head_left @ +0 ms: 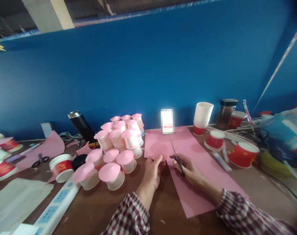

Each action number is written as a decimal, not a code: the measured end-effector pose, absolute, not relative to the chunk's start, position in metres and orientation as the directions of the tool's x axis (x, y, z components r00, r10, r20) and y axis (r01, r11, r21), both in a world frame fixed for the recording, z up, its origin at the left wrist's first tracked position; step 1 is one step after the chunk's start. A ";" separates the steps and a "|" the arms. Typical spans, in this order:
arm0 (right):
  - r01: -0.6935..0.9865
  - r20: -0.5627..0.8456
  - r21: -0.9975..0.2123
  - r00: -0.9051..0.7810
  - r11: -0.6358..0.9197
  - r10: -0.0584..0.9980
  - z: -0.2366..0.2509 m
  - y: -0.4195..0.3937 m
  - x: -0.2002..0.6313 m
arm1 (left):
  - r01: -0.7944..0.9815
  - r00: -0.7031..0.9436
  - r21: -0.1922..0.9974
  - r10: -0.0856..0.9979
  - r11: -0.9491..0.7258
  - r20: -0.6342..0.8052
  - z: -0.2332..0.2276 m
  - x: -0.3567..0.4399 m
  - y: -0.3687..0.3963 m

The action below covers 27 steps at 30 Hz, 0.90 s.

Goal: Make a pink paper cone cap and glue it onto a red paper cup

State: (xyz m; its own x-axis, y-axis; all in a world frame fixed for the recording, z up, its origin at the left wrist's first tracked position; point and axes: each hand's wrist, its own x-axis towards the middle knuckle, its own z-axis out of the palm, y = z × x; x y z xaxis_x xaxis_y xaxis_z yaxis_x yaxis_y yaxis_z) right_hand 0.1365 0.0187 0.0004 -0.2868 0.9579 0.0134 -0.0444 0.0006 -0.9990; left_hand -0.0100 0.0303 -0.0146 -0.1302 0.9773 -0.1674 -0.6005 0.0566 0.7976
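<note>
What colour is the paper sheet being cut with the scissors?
Pink: the flat pink paper sheet on the brown table, seen in the head view.

You have nothing legible in front of you. The red cups [243, 154] carry gold print, but it is too small and blurred to make out as words. The red band on the cup [61, 167] beside the power strip [55, 209] shows the same unreadable gold marks. The white card [167, 121] standing at the blue wall is blurred out entirely.
</note>
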 end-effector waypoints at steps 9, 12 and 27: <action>-0.032 -0.002 -0.999 -0.259 -0.011 0.966 0.005 0.020 0.134 | -0.639 -0.031 0.763 0.988 0.097 -0.151 -0.012 -0.012 0.032; -0.066 0.027 -0.998 -0.266 0.010 0.964 0.003 0.021 0.135 | -0.636 -0.029 0.765 0.987 0.102 -0.155 -0.014 -0.012 0.033; -0.069 0.005 -0.998 -0.259 -0.013 0.966 0.004 0.024 0.136 | -0.638 -0.132 0.764 0.962 0.102 -0.239 -0.011 -0.010 0.032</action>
State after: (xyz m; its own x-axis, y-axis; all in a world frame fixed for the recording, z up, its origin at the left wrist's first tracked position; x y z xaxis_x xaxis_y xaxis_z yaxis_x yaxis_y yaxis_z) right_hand 0.1358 0.0237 0.0039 -0.2587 0.9659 0.0053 -0.0687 -0.0130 -0.9976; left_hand -0.0102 0.0318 -0.0114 -0.1325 0.9621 -0.2386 -0.6376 0.1016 0.7636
